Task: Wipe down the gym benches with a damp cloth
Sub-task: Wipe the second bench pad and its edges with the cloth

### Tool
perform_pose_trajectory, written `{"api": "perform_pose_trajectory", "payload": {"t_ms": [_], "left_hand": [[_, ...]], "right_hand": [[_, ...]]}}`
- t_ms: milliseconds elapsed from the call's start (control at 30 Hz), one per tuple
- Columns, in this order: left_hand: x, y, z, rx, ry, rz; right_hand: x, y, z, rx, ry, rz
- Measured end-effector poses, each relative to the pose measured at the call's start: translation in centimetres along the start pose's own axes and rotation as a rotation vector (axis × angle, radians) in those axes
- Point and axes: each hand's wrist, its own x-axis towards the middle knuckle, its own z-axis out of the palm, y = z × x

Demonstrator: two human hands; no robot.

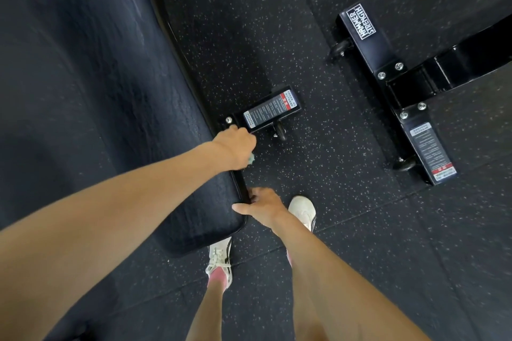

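A black padded gym bench (105, 108) fills the left of the view, its near end rounded above my feet. My left hand (235, 147) reaches across the pad to its right edge and grips a light green cloth (251, 158), of which only a small corner shows under the fingers. My right hand (261, 206) holds the same edge nearer to me, thumb on top of the pad and fingers curled under the rim. The side of the pad below both hands is hidden.
The bench's black foot bar (270, 112) with a label and a small wheel lies on the speckled rubber floor just past my left hand. A second bench's base (388, 83) stands at the right. My white shoes (303, 212) are beside the bench end.
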Motion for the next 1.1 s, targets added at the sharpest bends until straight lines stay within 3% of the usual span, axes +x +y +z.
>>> {"api": "perform_pose_trajectory", "payload": {"t_ms": [167,267,667,867,967,1100], "left_hand": [[-0.6,0.2,0.5,0.051,-0.028,0.128],[0.0,-0.6,0.3,0.087,0.0,0.116],[5.6,-12.8,-7.4,0.146,0.18,-0.196],[4.3,-7.3,-3.7,0.059,0.065,0.051],[5.0,-9.0,-4.3,0.097,0.082,0.087],[6.7,-13.9,-7.4,0.326,0.167,0.028]], "right_hand": [[0.6,-2.0,-1.2,0.055,0.068,0.017],[1.1,-3.4,-1.8,0.057,0.08,-0.003],[3.9,-8.8,-2.3,0.127,0.054,-0.009],[4.9,-13.1,-2.1,-0.045,0.017,-0.01],[4.9,-14.6,-2.2,-0.041,-0.03,-0.019],[5.4,-15.8,-1.9,0.076,-0.021,-0.009]]}}
